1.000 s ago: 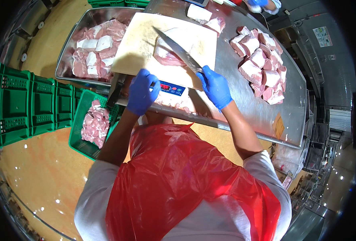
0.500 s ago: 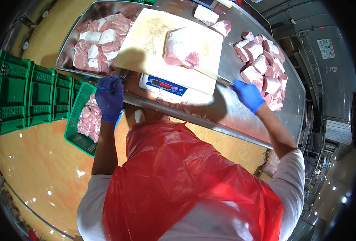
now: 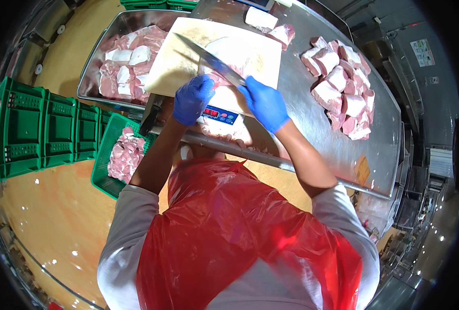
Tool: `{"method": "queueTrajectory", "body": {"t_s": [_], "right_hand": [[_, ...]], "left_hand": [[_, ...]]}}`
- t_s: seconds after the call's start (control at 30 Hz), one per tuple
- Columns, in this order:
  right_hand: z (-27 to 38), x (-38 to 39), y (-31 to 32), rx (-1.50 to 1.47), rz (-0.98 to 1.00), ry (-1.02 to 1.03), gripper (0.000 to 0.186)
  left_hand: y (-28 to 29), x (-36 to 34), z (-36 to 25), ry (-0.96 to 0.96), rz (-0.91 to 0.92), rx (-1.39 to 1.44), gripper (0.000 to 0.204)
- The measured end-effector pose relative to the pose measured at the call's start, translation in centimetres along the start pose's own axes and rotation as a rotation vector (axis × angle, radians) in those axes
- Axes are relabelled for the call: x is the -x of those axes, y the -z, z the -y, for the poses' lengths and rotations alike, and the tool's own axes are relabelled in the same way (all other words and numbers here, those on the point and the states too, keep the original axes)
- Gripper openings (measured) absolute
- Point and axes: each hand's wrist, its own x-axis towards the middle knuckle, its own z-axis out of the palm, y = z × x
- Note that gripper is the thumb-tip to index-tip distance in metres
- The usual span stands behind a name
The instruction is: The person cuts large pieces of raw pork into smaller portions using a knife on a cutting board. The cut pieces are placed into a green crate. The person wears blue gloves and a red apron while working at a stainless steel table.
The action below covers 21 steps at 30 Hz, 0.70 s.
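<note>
My right hand (image 3: 266,105), in a blue glove, grips a long-bladed knife (image 3: 211,61) near the front of the board. Its blade slants up and left over a pale, fat-topped slab of meat (image 3: 230,50) on the white cutting board (image 3: 170,67); whether the edge touches the meat I cannot tell. My left hand (image 3: 193,101), gloved too, is closed at the meat's near left corner. What its curled fingers hold, if anything, is hidden. Just below the board, partly behind my hands, sits a digital scale (image 3: 221,114) with a red display.
A heap of cut meat (image 3: 345,85) lies on the steel table (image 3: 304,134) at right. Two more pieces (image 3: 263,20) lie beyond the board. At left are a steel tub (image 3: 88,77) of meat, a green crate (image 3: 102,178) with trimmings and several green crates (image 3: 27,129). A dark handle (image 3: 150,116) stands by the table edge.
My right hand has moved left from beside the meat heap, bringing the knife up over the slab. My left hand has come right, from above the green crate to the board's near edge.
</note>
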Motion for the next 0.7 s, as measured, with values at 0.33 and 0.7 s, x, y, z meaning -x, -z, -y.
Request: {"method": "queueTrajectory", "body": {"t_s": [0.33,0.7], "right_hand": [[-7.4,0.9,5.1,0.326,0.495,0.098,0.030],[-11.4,8.4,7.1,0.362,0.185,0.059,0.013]], "left_hand": [[1.4,3.4,1.1,0.161,-0.104,0.090,0.025],[6.6,14.2,-0.1,0.465,-0.159,0.078,0.027]]}}
